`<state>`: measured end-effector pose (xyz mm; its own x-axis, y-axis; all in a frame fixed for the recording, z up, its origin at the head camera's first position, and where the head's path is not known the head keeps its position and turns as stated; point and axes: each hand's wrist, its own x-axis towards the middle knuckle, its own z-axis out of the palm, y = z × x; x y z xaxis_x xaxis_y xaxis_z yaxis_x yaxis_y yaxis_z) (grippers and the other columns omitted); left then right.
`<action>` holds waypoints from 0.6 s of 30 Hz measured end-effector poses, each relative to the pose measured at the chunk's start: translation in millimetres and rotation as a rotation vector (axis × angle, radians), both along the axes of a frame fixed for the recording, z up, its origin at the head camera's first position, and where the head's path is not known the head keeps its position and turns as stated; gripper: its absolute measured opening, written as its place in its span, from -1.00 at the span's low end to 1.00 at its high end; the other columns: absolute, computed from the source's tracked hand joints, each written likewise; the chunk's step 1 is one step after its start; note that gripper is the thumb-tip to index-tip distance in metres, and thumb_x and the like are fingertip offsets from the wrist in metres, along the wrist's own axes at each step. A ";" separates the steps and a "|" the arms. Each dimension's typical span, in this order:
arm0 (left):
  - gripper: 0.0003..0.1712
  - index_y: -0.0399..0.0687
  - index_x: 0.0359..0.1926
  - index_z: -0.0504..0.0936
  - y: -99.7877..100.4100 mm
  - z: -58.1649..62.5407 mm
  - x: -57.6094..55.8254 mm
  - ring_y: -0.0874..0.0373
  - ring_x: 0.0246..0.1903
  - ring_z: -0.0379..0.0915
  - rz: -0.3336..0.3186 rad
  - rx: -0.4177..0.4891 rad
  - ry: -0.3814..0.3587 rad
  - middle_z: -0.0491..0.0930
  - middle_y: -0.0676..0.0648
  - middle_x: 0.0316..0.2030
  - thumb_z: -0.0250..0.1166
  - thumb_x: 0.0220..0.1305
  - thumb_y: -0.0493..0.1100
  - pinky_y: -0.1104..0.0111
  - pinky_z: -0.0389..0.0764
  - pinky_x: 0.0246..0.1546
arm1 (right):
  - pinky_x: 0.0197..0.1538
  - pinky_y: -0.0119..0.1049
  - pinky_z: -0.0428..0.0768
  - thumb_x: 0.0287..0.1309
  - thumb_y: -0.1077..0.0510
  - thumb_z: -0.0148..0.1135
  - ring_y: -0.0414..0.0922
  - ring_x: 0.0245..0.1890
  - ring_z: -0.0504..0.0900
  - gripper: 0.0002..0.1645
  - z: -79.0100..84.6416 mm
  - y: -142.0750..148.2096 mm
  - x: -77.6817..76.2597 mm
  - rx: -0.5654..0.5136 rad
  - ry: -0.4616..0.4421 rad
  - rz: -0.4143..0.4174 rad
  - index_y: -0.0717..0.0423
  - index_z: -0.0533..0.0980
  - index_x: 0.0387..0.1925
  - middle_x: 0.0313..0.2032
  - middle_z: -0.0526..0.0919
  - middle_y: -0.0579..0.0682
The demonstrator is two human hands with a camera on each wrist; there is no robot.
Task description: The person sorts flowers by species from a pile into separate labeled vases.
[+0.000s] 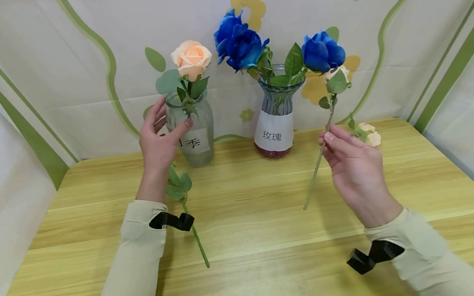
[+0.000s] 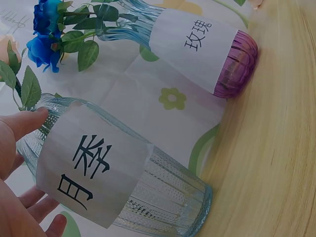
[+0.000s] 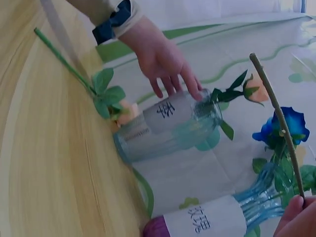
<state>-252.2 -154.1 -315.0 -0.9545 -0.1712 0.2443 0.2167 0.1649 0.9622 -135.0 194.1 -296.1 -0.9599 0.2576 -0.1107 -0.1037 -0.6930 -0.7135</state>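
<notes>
My left hand (image 1: 160,141) holds the ribbed clear glass vase (image 2: 168,192) near its neck, thumb across the front and fingers around the far side. This vase bears a white label and contains a peach rose (image 1: 191,59). My right hand (image 1: 356,171) pinches a thin brownish-green stem (image 3: 276,113) between thumb and fingertips, its lower end angled down above the table. At its top is a cream flower (image 1: 341,71), partly hidden by a blue rose (image 1: 322,52). The bluish vase (image 1: 278,132) with a purple base stands between my hands, holding blue roses.
A leafy green stem (image 1: 196,239) lies on the wooden table (image 1: 259,276) beside my left wrist; its peach bloom (image 3: 128,112) shows in the right wrist view. Another cream flower (image 1: 371,135) lies behind my right hand. A patterned cloth (image 1: 74,90) stands behind the vases.
</notes>
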 end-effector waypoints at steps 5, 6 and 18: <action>-0.12 0.54 0.52 0.41 0.1 -0.3 0.5 0.04 0.48 0.30 -0.003 0.000 0.002 0.36 0.00 0.52 0.58 0.23 0.06 0.02 0.32 0.45 | -0.09 -0.45 0.73 0.31 0.45 0.34 -0.12 -0.24 0.76 -0.74 4.3 -16.0 1.0 -0.004 -0.044 -0.002 0.28 0.69 0.01 -0.19 0.78 0.08; -0.12 0.54 0.52 0.41 0.0 -0.4 0.4 0.04 0.48 0.30 -0.004 0.000 0.002 0.35 0.00 0.52 0.58 0.23 0.07 0.02 0.33 0.45 | -0.09 -0.45 0.73 0.32 0.45 0.33 -0.12 -0.25 0.76 -0.75 4.4 -18.9 1.3 -0.006 -0.048 -0.003 0.28 0.69 0.00 -0.20 0.78 0.08; -0.12 0.51 0.52 0.41 0.1 0.9 2.0 0.03 0.48 0.29 -0.008 0.005 0.001 0.35 0.00 0.53 0.58 0.23 0.06 0.00 0.34 0.47 | -0.05 -0.41 0.78 0.33 0.46 0.31 -0.14 -0.30 0.76 -0.85 -5.1 -46.4 0.8 0.002 -0.045 -0.018 0.22 0.69 -0.21 -0.30 0.77 0.04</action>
<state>-250.2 -154.1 -314.1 -0.9555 -0.1651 0.2446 0.2191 0.1582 0.9628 -134.2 147.7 -301.2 -0.9491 0.2751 -0.1534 -0.0836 -0.6896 -0.7193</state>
